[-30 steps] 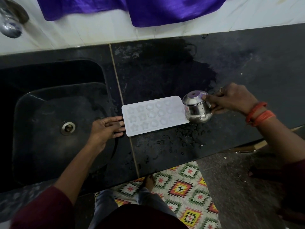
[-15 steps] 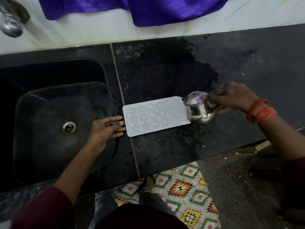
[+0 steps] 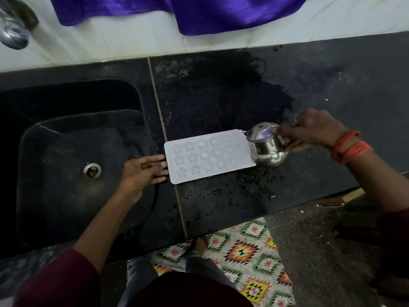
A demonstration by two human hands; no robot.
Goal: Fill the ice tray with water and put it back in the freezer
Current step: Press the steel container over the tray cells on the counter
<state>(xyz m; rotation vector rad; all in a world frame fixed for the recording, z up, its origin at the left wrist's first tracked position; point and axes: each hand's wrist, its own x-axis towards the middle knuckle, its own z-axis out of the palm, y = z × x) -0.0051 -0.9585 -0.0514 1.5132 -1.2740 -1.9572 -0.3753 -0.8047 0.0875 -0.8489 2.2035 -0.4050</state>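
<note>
Nearest the person, below the ice tray (image 3: pixel 208 158), a patterned rug (image 3: pixel 243 251) covers the floor and a bare foot shows at the counter's front edge. Between that edge and the tray, beads of water stand on the black stone counter (image 3: pixel 221 196).

The tray lies flat on the counter, a thin white sheet of shallow star and round moulds. The left hand (image 3: pixel 143 171) lies flat with straight fingers, its tips against the tray's left short edge. The right hand (image 3: pixel 309 131) is wrapped around a small steel pot (image 3: pixel 265 145) that is tipped at the tray's right short edge. I cannot tell whether water is running from it.

The tray looks light and probably bendy, and its rim is likely slick with water. Once filled it would sag and slop if lifted by one end, so take it by both short edges and keep it level.

Left of the tray the black sink (image 3: pixel 66 151) drops away — its drain (image 3: pixel 90 171) is just beyond the left wrist. Behind the tray a wide wet patch darkens the stone. Farther back stands a white tiled wall (image 3: pixel 110 45) with a purple cloth (image 3: pixel 199 12) hanging over it, and far to the tray's upper left there is a metal tap (image 3: pixel 13 29).
</note>
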